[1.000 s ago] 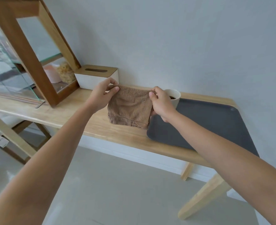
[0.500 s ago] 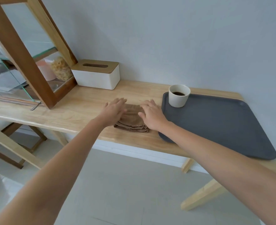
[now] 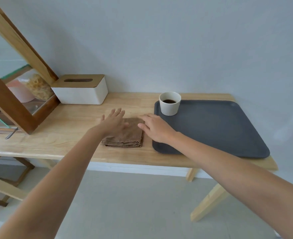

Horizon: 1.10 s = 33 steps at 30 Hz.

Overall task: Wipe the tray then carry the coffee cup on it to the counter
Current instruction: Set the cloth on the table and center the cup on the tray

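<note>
A folded brown cloth (image 3: 125, 134) lies on the table (image 3: 69, 128) at the centre of the frame, just left of the tray (image 3: 216, 128), close to its edge but apparently not touching it. The left hand (image 3: 113, 122) is spread flat with fingers splayed, over the cloth's left part; whether it presses down or only hovers cannot be told. The right hand (image 3: 157, 128) is also open, fingers loosely extended, reaching across the tray's left edge with its fingertips at the cloth's upper right corner. Neither hand grips anything.

The cup (image 3: 169, 103), with dark coffee in it, stands upright on the tray's upper left corner, right of centre in the frame. A tissue box (image 3: 81, 89) sits by the wall at upper left, beside a wooden frame (image 3: 13, 104).

Judging from the layout, the wiping looks finished: the cloth is neatly folded and laid aside, and the tray surface looks bare and clean, though fine marks would be too small to see. What remains is the whole second part: taking the tray by its edges, lifting it level so the off-centre cup does not slide or spill, and carrying it to the counter, which is not in view
</note>
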Tool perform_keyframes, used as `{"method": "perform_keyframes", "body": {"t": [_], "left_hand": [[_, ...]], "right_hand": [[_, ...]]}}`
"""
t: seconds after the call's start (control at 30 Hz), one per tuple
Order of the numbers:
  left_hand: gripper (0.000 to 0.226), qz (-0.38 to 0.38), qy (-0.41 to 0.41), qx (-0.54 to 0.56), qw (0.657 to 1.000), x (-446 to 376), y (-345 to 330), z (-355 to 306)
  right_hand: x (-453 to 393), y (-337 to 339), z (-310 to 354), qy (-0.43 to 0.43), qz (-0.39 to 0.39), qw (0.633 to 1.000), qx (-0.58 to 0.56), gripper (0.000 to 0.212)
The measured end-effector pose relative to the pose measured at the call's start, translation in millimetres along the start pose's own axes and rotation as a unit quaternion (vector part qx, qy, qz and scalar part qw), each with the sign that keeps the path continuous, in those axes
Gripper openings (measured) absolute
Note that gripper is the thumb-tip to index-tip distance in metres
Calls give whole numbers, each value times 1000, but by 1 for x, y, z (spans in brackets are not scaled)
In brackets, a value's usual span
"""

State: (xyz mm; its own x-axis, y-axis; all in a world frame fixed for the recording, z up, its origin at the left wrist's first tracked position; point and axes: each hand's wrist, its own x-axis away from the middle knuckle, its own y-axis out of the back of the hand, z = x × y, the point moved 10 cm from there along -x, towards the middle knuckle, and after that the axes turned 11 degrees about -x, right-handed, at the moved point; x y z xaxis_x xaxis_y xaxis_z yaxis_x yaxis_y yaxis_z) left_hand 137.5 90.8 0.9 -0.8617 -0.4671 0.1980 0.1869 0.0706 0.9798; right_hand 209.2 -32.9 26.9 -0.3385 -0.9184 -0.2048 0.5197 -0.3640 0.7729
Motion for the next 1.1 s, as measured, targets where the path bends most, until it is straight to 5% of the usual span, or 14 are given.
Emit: {"method": "perform_keyframes", "body": {"t": [0.1, 0.27, 0.37, 0.47, 0.6, 1.1], "left_hand": [[66, -80, -24, 149, 985, -14, 33, -39], [59, -95, 5, 416, 904, -41, 41, -83], [54, -87, 22, 477, 874, -60, 33, -103], [27, -71, 23, 501, 862, -78, 21, -114], [45, -69, 16, 553, 830, -92, 6, -119], [41, -100, 8, 595, 798, -76, 11, -156]], "right_hand": [[19, 65, -12, 36, -150, 984, -84, 25], [45, 136, -80, -42, -327, 937, -114, 18], [45, 135, -127, -147, -302, 929, -156, 25], [35, 114, -154, -217, -220, 929, -204, 37], [21, 97, -159, -235, -160, 928, -242, 42], [50, 113, -174, -231, -220, 904, -283, 34]]}}
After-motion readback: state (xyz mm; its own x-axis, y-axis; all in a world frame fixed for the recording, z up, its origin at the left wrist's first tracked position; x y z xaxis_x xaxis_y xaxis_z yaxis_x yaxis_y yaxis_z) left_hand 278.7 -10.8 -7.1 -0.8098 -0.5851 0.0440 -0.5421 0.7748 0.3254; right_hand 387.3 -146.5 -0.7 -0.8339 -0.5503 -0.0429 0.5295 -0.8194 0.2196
